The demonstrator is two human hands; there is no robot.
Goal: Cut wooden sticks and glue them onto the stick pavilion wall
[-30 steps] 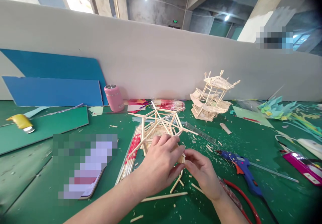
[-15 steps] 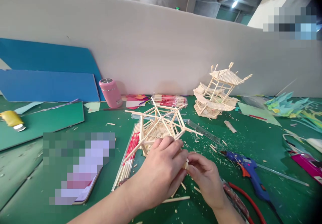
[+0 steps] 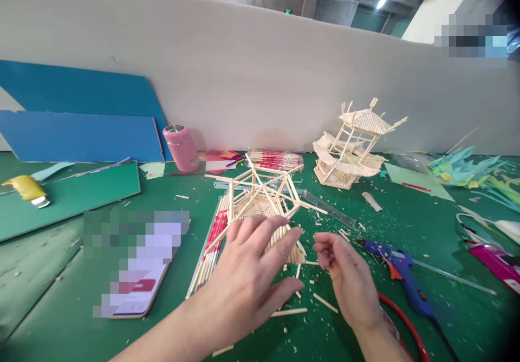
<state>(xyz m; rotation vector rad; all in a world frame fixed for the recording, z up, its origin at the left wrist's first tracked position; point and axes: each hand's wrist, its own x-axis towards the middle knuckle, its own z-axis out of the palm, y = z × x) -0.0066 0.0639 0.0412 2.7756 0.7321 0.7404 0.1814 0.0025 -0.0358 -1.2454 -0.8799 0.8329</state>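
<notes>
A pavilion-like frame of thin wooden sticks (image 3: 264, 186) stands in front of me, with crossed sticks over its top. My left hand (image 3: 258, 259) hovers at its near side with fingers and thumb apart. It hides the near left part of the frame, and I cannot tell whether it touches it. To the right, my right hand (image 3: 349, 275) is raised above the table with its fingers loosely bent. I see nothing held in it. Below and between the hands lie a loose wooden stick (image 3: 289, 312), another short stick (image 3: 325, 303) and small wood crumbs.
A finished-looking stick pavilion (image 3: 349, 150) stands back right. Right are a blue glue gun (image 3: 400, 270) and a red-handled tool (image 3: 406, 318). Left are a phone (image 3: 142, 291), packed sticks (image 3: 211, 248), a pink bottle (image 3: 181, 148) and a yellow-handled cutter (image 3: 26, 187).
My hands have moved apart from a small wooden piece they were pinching together. My left fingers have spread, and the right hand has drawn up and right. The piece is no longer between them.
</notes>
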